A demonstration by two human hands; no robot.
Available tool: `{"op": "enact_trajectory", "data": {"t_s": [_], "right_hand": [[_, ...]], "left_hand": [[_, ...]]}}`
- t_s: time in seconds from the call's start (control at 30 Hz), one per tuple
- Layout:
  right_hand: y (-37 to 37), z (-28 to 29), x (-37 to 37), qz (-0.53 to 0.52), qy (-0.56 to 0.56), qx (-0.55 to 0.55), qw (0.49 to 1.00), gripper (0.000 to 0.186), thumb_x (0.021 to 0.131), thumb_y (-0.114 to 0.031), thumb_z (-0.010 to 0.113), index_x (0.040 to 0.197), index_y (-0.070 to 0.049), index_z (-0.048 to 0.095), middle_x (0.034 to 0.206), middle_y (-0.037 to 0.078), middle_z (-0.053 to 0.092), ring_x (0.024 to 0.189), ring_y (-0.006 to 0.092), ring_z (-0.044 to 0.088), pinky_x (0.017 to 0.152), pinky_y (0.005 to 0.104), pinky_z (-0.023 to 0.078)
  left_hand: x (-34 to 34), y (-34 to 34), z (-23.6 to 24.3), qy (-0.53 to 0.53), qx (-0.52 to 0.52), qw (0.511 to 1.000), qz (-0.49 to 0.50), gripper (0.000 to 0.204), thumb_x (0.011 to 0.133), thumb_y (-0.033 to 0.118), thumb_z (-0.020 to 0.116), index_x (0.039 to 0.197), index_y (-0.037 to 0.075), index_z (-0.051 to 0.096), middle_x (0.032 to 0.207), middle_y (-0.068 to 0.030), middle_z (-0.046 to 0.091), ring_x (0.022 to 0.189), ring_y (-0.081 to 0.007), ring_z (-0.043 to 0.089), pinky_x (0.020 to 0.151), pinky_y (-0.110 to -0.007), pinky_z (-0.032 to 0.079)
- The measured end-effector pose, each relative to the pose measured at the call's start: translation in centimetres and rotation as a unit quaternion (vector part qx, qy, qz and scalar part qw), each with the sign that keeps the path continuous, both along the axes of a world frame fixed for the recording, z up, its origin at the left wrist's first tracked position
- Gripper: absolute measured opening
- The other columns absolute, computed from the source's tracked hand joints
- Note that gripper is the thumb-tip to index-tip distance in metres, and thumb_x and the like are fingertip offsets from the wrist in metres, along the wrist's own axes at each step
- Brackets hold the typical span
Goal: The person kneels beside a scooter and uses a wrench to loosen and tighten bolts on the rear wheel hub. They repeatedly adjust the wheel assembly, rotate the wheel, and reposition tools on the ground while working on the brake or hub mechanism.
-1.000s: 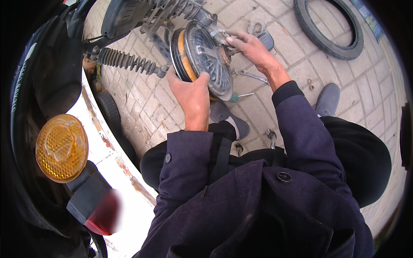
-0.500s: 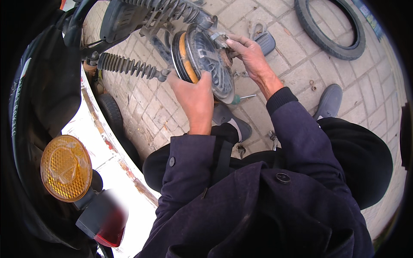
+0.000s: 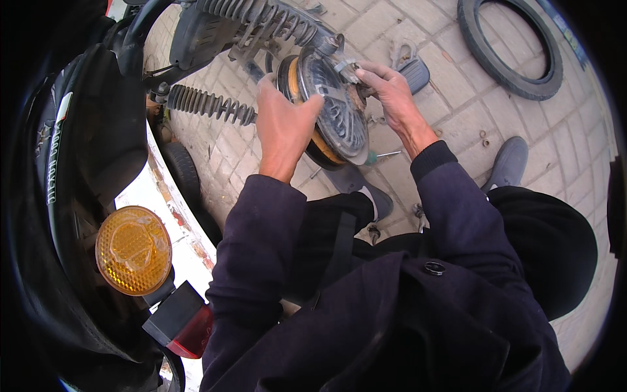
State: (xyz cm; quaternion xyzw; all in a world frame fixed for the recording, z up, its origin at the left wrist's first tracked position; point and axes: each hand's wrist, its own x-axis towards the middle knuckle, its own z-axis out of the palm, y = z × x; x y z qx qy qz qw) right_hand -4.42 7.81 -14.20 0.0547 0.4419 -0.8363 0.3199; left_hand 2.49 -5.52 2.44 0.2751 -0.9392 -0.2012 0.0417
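Observation:
My left hand (image 3: 285,121) is closed on the left edge of a dusty wheel hub (image 3: 333,111) with a ribbed metal plate and a yellow band round its drum. My right hand (image 3: 394,98) pinches a small grey metal piece (image 3: 346,68) at the hub's upper right, near a rusty centre and axle. A spring shock absorber (image 3: 209,104) sticks out to the left of the hub. Another shock absorber (image 3: 271,23) meets the assembly above it.
A loose tyre (image 3: 506,85) lies on the pavers (image 3: 450,117) at upper right, near a grey padded object (image 3: 411,77). A screwdriver (image 3: 385,155) and nuts lie by my shoes. The vehicle's black body, amber reflector (image 3: 134,248) and red lamp (image 3: 192,333) fill the left.
My left hand has moved up along the hub's left edge. The hub and my right hand appear slightly farther right in the view, along with the vehicle.

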Motion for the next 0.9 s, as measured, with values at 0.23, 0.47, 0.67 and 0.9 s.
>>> {"op": "enact_trajectory", "data": {"t_s": [0.23,0.47,0.67,0.9], "right_hand": [[-0.1,-0.4,-0.2,0.011,0.003,-0.003,1.0,0.043,0.091,-0.026,0.075,0.122,0.003,0.068,0.106,0.008,0.071,0.096,0.0141,0.061,0.084,0.0295,0.046],[0.0,-0.3,-0.5,0.027,-0.001,0.015,1.0,0.04,0.093,-0.024,0.075,0.124,0.0,0.065,0.104,0.005,0.07,0.09,0.0119,0.062,0.084,0.0276,0.049],[-0.3,-0.5,-0.8,0.029,-0.001,0.004,1.0,0.04,0.094,-0.022,0.074,0.124,0.002,0.063,0.106,0.007,0.07,0.091,0.0131,0.063,0.084,0.0291,0.05],[-0.5,-0.5,-0.9,0.03,0.006,0.005,1.0,0.034,0.094,-0.022,0.074,0.119,0.0,0.065,0.103,0.005,0.07,0.091,0.0121,0.063,0.083,0.0287,0.05]], "left_hand": [[-1.9,-1.7,0.1,-0.052,0.065,0.996,-0.009,0.078,0.074,0.031,0.074,0.136,-0.009,0.05,0.121,-0.0297,0.066,0.113,-0.0382,0.066,0.1,-0.041,0.048],[-2.3,-2.9,0.3,-0.022,-0.128,0.977,-0.17,0.06,0.073,0.028,0.073,0.127,0.006,0.064,0.114,-0.0202,0.068,0.117,-0.0416,0.058,0.099,-0.047,0.047],[-3.5,-4.4,0.4,0.079,-0.108,0.888,-0.44,0.008,0.071,0.013,0.069,0.076,0.007,0.07,0.107,-0.0078,0.068,0.107,-0.0325,0.058,0.094,-0.046,0.046],[-3.9,-4.7,0.4,0.007,-0.037,0.866,-0.498,0.005,0.074,0.002,0.064,0.077,0.006,0.065,0.083,-0.007,0.059,0.088,-0.0303,0.06,0.088,-0.04,0.049]]}}
